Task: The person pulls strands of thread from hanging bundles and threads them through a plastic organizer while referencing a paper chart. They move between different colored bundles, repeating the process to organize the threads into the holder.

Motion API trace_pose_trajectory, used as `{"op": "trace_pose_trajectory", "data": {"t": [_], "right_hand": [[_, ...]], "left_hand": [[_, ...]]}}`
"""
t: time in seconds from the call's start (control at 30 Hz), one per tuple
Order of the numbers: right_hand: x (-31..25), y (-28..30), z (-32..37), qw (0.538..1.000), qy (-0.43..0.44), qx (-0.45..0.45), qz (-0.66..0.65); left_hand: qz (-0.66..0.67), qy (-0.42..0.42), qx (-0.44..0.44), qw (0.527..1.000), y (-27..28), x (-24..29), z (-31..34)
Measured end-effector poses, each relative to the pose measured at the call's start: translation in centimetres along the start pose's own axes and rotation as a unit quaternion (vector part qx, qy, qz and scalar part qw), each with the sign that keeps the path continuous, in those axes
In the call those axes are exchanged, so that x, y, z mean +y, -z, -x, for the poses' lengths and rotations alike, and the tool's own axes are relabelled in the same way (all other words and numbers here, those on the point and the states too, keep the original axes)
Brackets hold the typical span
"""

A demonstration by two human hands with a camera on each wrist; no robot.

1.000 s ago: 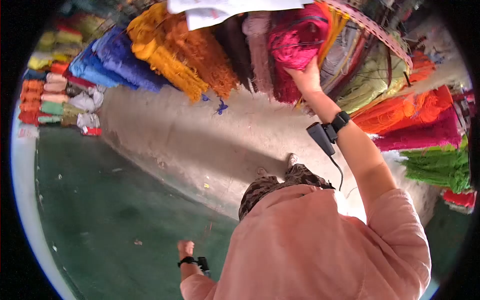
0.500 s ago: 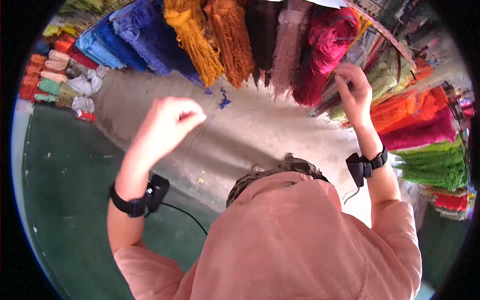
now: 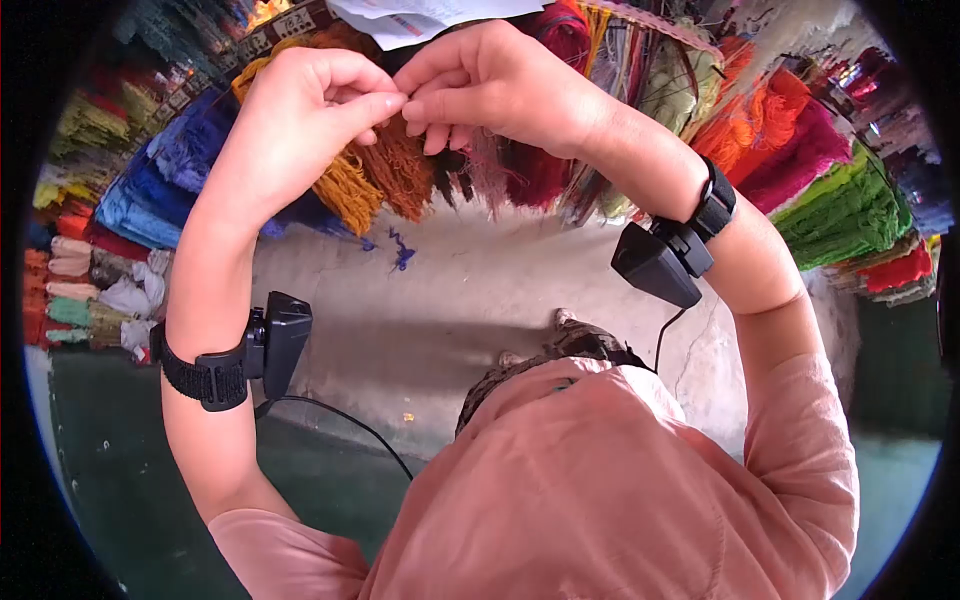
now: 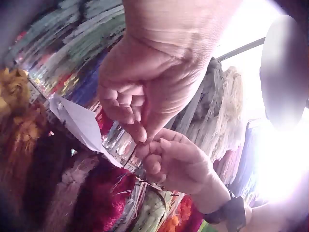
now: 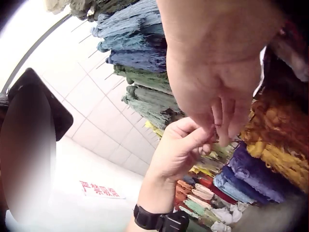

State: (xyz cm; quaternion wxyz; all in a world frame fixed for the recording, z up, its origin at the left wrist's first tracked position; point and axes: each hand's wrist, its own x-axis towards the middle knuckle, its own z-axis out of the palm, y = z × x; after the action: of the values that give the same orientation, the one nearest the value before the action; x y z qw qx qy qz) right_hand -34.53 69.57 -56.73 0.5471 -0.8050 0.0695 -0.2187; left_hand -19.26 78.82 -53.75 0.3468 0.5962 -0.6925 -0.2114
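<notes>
In the head view my left hand and right hand meet at the fingertips, raised before the hanging yarn skeins. Thumb and forefinger of the left hand pinch together, touching the right hand. A thin dark strand, hard to make out, appears at their tips. From the right wrist, the right hand curls its fingers toward the pinching left hand. Behind them hang an orange-brown skein and a magenta skein; a white paper sheet lies just above.
Blue skeins hang at the left, and orange and green ones at the right. Folded bundles are stacked at far left. Blue scraps lie on the concrete floor.
My right hand has left the magenta skein and moved left. My left hand has risen from low beside the body, and the fingertips of both hands now meet.
</notes>
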Motion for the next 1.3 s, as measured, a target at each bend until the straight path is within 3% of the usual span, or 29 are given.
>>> {"op": "trace_pose_trajectory", "data": {"t": [0.07, 0.2, 0.23, 0.3, 0.37, 0.43, 0.53, 0.63, 0.7, 0.83, 0.87, 0.93, 1.0, 1.1, 1.3], "right_hand": [[-0.4, 0.8, 0.6, 1.000, -0.023, 0.001, 0.020], [0.3, 1.9, 1.9, 0.972, 0.115, 0.083, 0.187], [0.3, 2.1, 2.4, 0.979, 0.119, 0.093, 0.135], [-0.9, 1.9, 3.9, 0.982, 0.080, 0.071, -0.159], [-1.9, 2.8, 5.6, 0.974, -0.026, 0.018, -0.225], [-0.3, 2.4, 6.1, 0.962, 0.026, 0.090, -0.258], [-0.5, 4.7, 7.8, 0.988, 0.010, 0.155, -0.015], [-0.5, 8.4, 8.7, 0.938, 0.199, 0.165, 0.231], [-0.4, 11.0, 9.2, 0.943, 0.210, 0.154, 0.207], [-1.2, 17.9, 10.7, 0.961, 0.112, 0.060, 0.245], [-1.4, 19.7, 10.7, 0.967, 0.034, 0.058, 0.248], [-0.2, 23.7, 9.6, 0.966, 0.008, 0.081, 0.246], [0.7, 27.4, 8.1, 0.961, -0.094, 0.072, 0.248], [3.6, 30.7, 5.6, 0.931, -0.059, -0.014, 0.360], [6.0, 31.5, 4.6, 0.901, -0.056, -0.089, 0.421]], "left_hand": [[0.022, -0.022, 0.012, 0.999, -0.5, 0.3, -0.6], [0.060, -0.061, 0.019, 0.996, -1.8, 1.9, -1.8], [0.065, -0.074, 0.021, 0.995, -2.2, 2.5, -2.0], [0.060, -0.065, 0.046, 0.995, -3.2, 3.7, -2.1], [0.050, -0.064, 0.089, 0.993, -4.4, 5.0, -2.1], [0.068, -0.087, 0.151, 0.982, -5.9, 4.9, -2.3], [0.137, -0.058, 0.189, 0.971, -8.1, 5.1, -3.0], [0.240, -0.023, 0.209, 0.948, -11.0, 5.8, -4.6], [0.291, -0.026, 0.237, 0.927, -13.4, 6.3, -6.1], [0.401, 0.007, 0.223, 0.889, -18.8, 7.1, -10.0], [0.423, 0.012, 0.192, 0.886, -20.2, 6.7, -11.3], [0.456, 0.027, 0.136, 0.879, -23.0, 5.8, -14.3], [0.449, 0.017, 0.168, 0.877, -25.7, 4.3, -17.1], [0.439, 0.040, 0.209, 0.873, -28.5, 2.4, -20.5], [0.478, 0.090, 0.238, 0.841, -30.3, 1.9, -24.0]]}}
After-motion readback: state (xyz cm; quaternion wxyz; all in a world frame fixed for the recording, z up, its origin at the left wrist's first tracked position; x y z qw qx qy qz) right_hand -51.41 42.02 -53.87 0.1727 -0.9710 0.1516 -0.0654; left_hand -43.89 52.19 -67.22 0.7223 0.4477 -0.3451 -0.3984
